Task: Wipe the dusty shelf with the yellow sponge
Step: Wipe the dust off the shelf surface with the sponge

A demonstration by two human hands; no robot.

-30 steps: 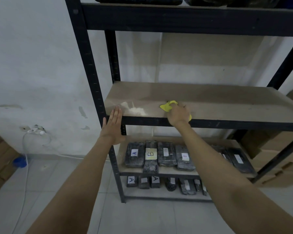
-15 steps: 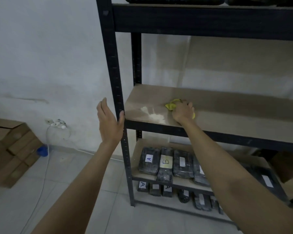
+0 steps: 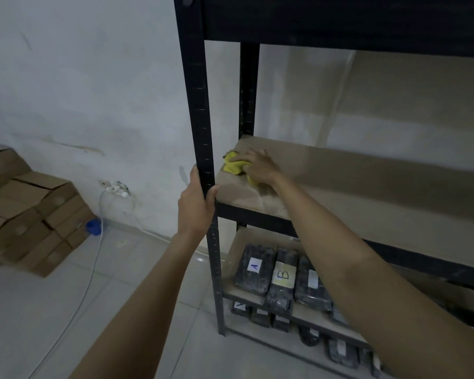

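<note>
Yellow sponge [image 3: 233, 166], crumpled and soft-looking, lies flat on the left end of a tan fibreboard shelf [image 3: 367, 181], pressed down under the person's right hand [image 3: 257, 166]. The fingers [image 3: 241, 161] are spread and curled over the top of it, holding it against the board; yellow shows past the fingertips on the left and again under the heel of the palm nearer the front edge. So the sponge's long axis runs roughly from back-left to front-right, slanting under the hand, with its free end pointing toward the left corner of the board.

That corner is close: the sponge sits just beside the black metal upright [image 3: 203, 132] of the rack, with only a narrow strip of board between them. The left hand [image 3: 196, 205] is closed around this same post at shelf height, thumb on the shelf side and fingers wrapped behind (a steadying grip, by the look of it).

The right hand is the one doing the wiping, and little room remains to its left. The long stretch of shelf extends away to the right, so the next stroke probably has to travel that way. Faint pale streaks mark the board near the front edge beside the wrist.

Below, black wrapped packages [image 3: 281, 276] labelled A and B fill the lower shelf.
</note>
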